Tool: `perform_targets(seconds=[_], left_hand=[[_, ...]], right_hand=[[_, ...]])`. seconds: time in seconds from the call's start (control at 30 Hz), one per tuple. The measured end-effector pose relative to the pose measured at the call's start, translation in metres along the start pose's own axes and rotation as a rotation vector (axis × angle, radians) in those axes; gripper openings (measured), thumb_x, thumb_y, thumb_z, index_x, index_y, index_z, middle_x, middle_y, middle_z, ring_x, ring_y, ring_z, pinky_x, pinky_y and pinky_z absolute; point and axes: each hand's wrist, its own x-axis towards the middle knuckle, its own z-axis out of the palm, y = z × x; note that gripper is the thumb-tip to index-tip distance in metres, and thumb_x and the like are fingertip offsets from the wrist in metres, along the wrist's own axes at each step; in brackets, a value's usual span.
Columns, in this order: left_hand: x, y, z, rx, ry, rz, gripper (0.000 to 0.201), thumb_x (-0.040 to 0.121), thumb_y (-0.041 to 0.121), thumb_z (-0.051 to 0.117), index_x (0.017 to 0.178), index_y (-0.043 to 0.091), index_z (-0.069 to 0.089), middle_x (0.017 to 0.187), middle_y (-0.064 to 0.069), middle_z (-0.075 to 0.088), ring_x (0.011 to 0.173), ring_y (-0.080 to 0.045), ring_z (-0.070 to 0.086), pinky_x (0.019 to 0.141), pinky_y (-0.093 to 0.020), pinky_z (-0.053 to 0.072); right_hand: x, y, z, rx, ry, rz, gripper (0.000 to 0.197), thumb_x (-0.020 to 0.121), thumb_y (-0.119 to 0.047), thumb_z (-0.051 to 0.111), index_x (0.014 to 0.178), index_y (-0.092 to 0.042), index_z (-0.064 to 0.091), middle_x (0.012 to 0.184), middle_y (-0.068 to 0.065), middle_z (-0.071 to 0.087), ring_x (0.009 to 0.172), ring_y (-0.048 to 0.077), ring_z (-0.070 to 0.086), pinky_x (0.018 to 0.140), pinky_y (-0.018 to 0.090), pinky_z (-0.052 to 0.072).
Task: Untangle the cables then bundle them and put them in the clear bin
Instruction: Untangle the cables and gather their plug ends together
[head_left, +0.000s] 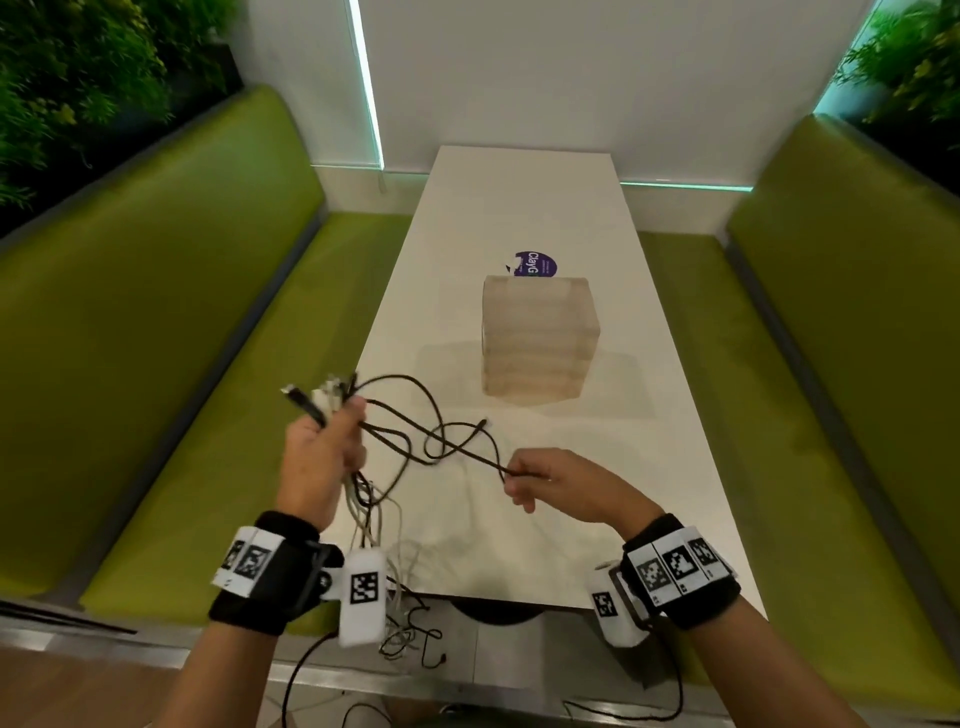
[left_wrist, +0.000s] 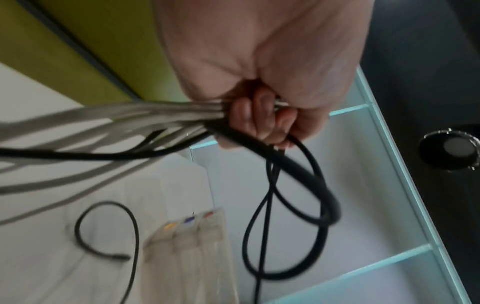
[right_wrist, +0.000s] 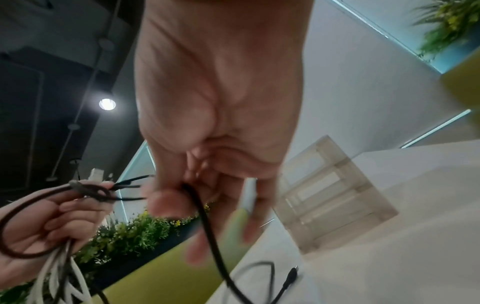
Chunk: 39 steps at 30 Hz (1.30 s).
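Two hands work above the near end of a white table (head_left: 524, 208) in the head view, between green benches (head_left: 156, 322). We see the left hand (head_left: 322, 462) fisted around a bunch of cables (head_left: 363, 499), its fingers curled tight on them; plug ends stick up from the top of the fist and pale and dark strands hang down past the near table edge. A black cable (head_left: 441, 441) loops from that fist across to the right hand (head_left: 566, 483), which pinches it between thumb and fingertips. The clear bin (head_left: 537, 338) stands upright farther along the table, right of centre and well apart from both hands, with a purple label (head_left: 535, 264) lying just behind it.

From the left wrist we see the left hand (left_wrist: 259, 86) from below, its fingers (left_wrist: 249, 119) clamped on grey and black cables (left_wrist: 130, 115) that fan out to the left, blurred. Black loops (left_wrist: 298, 195) hang under the fist, and one black end curls on the table.

From the right wrist we see the right hand (right_wrist: 221, 102) with the thumb (right_wrist: 166, 201) pressing the black cable (right_wrist: 207, 230) against the fingers. The black cable runs down to the table, where a plug end lies. The clear bin (right_wrist: 337, 195) stands to the right on the table, and the left hand (right_wrist: 46, 226) with its bunch shows at the left.
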Motion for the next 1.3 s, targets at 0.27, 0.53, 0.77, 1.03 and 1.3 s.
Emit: perform_targets(seconds=[0.27, 0.53, 0.77, 1.03, 1.3], left_hand=[[0.000, 0.001, -0.003, 0.358, -0.094, 0.068, 0.026, 0.094, 0.021, 0.058, 0.072, 0.011, 0.050, 0.049, 0.010, 0.031, 0.042, -0.008, 0.024, 0.043, -0.025, 0.022], [-0.030, -0.021, 0.035, 0.381, -0.476, -0.017, 0.041, 0.080, 0.041, 0.068, 0.068, 0.007, 0.050, 0.056, 0.006, 0.028, 0.046, -0.009, 0.024, 0.045, -0.017, 0.026], [-0.032, -0.015, 0.040, 0.431, -0.462, 0.070, 0.038, 0.088, 0.022, 0.066, 0.052, 0.030, 0.057, 0.051, 0.007, 0.023, 0.047, -0.011, 0.020, 0.044, -0.021, 0.021], [-0.020, -0.009, 0.019, 0.464, -0.481, 0.052, 0.018, 0.078, 0.013, 0.076, 0.069, 0.014, 0.061, 0.048, 0.009, 0.042, 0.044, -0.008, 0.031, 0.044, -0.020, 0.027], [-0.016, -0.009, 0.008, 0.320, -0.398, 0.015, 0.026, 0.076, 0.037, 0.070, 0.071, 0.011, 0.066, 0.050, 0.009, 0.029, 0.044, -0.011, 0.024, 0.044, -0.018, 0.027]], right_hand=[[-0.013, -0.020, -0.004, -0.091, -0.199, -0.060, 0.026, 0.100, -0.021, 0.044, 0.099, -0.014, 0.069, 0.060, -0.004, 0.049, 0.055, 0.006, 0.044, 0.061, 0.019, 0.040], [0.002, -0.064, -0.011, 0.027, 0.087, -0.185, 0.028, 0.101, -0.017, 0.045, 0.085, -0.010, 0.067, 0.059, -0.009, 0.042, 0.047, 0.001, 0.039, 0.049, 0.010, 0.032], [0.006, -0.066, 0.002, 0.163, 0.049, -0.158, 0.025, 0.097, -0.026, 0.052, 0.091, -0.005, 0.063, 0.057, 0.003, 0.043, 0.046, 0.009, 0.037, 0.044, 0.018, 0.032], [-0.005, -0.047, 0.016, 0.240, -0.234, 0.059, 0.022, 0.098, -0.014, 0.048, 0.100, 0.001, 0.065, 0.083, 0.012, 0.057, 0.083, 0.025, 0.067, 0.071, 0.035, 0.059], [-0.008, -0.006, 0.051, -0.028, -0.417, 0.238, 0.027, 0.090, -0.018, 0.062, 0.112, -0.004, 0.067, 0.101, 0.014, 0.067, 0.091, 0.023, 0.066, 0.088, 0.035, 0.055]])
